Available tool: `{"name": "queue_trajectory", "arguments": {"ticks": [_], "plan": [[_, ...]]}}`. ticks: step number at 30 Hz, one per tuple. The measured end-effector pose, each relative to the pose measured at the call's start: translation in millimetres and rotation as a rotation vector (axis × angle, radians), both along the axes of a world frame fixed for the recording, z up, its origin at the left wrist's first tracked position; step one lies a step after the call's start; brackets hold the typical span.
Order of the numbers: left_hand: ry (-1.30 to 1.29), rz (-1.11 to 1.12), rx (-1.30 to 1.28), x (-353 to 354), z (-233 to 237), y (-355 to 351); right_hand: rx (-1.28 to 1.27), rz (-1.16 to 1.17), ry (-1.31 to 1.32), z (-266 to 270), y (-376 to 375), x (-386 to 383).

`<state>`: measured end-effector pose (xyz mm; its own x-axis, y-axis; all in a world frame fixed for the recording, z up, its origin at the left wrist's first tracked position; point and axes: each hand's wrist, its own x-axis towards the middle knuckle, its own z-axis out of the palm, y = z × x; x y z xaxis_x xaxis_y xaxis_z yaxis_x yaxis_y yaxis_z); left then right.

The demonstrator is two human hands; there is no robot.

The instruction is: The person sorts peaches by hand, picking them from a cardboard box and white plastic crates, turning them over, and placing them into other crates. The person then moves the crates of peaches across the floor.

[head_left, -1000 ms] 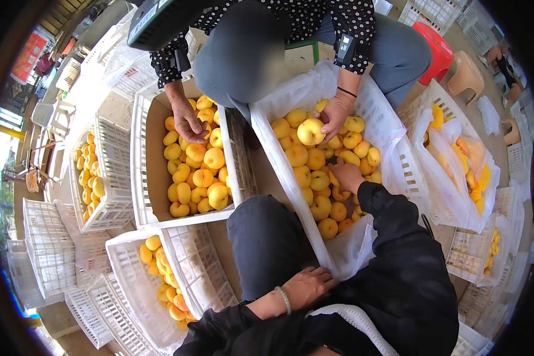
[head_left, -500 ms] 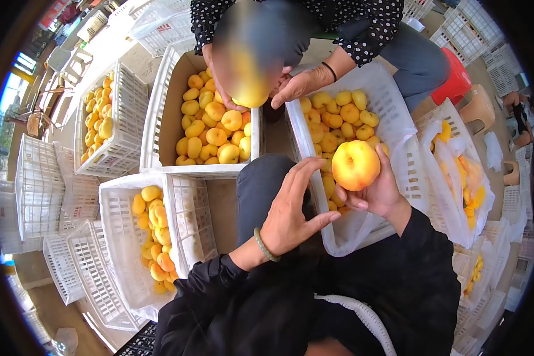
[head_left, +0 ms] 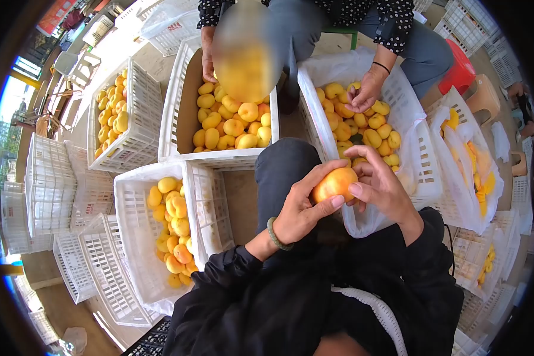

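In the head view, a single peach [head_left: 334,183] is held between both hands above the knee, just beside the near corner of the bag-lined crate [head_left: 425,155]. The left hand [head_left: 299,211], with a green bracelet [head_left: 273,234] on its wrist, is closed around the peach from below and the left. The right hand [head_left: 381,188] is pressed against the peach's other side with thumb and fingertips, its outer fingers spread.

More peaches are heaped in the bag-lined crate, where a co-worker's hand [head_left: 366,91] is laid on the fruit near the far edge. A cardboard-lined crate [head_left: 183,110] to the left is also filled, and the co-worker's other hand [head_left: 207,58] is seen at its far edge. Two further white crates [head_left: 128,204] [head_left: 141,121] with fruit are set to the left. A red sign [head_left: 56,14] is seen at the far left, its writing too small to be read.
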<state>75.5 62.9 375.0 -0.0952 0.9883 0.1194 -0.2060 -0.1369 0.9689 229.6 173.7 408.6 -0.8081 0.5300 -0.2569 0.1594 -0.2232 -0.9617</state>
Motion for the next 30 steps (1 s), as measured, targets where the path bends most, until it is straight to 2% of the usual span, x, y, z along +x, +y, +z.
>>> {"name": "queue_trajectory", "arguments": {"ticks": [3, 8, 9, 10, 12, 14, 15, 17, 19, 21, 23, 27, 29, 30], "plan": [[0.088, 0.011, 0.07, 3, -6, 3, 0.036, 0.038, -0.048, 2, -3, 0], [0.249, 0.097, 0.077, 6, -10, -7, -0.057, -0.032, 0.099, -15, -17, -5], [0.319, 0.164, 0.144, 6, -13, -6, -0.092, -0.021, 0.091, -18, -17, -4], [0.397, 0.187, 0.148, 5, -11, -7, -0.09, -0.034, 0.069, -20, -18, -6], [0.376, 0.219, 0.074, 2, -10, -13, -0.096, 0.001, 0.085, -25, -22, -11], [0.097, 0.199, 0.001, -7, -7, -28, -0.099, 0.087, 0.06, -23, -28, -17], [0.059, 0.28, 0.027, -20, -17, -35, -0.099, 0.122, 0.058, -21, -28, -24], [-0.294, 0.288, -0.202, -52, 9, -84, -0.062, 0.223, 0.033, -26, -21, -22], [-0.427, 0.478, -0.173, -83, 20, -143, -0.043, 0.297, 0.0, -33, -14, -16], [-0.439, 0.724, -0.193, -122, 31, -217, -0.027, 0.294, -0.042, -38, -11, -11], [-0.504, 1.143, -0.129, -169, 28, -290, -0.062, 0.262, -0.041, -37, -18, -8], [-0.808, 1.671, 0.038, -291, -30, -453, -0.092, 0.235, -0.09, -39, -29, -8], [-0.847, 1.978, 0.05, -333, -68, -518, -0.072, 0.253, -0.122, -40, -31, -5], [-0.871, 1.983, 0.186, -335, -72, -530, -0.095, 0.23, -0.119, -35, -34, -7]]}}
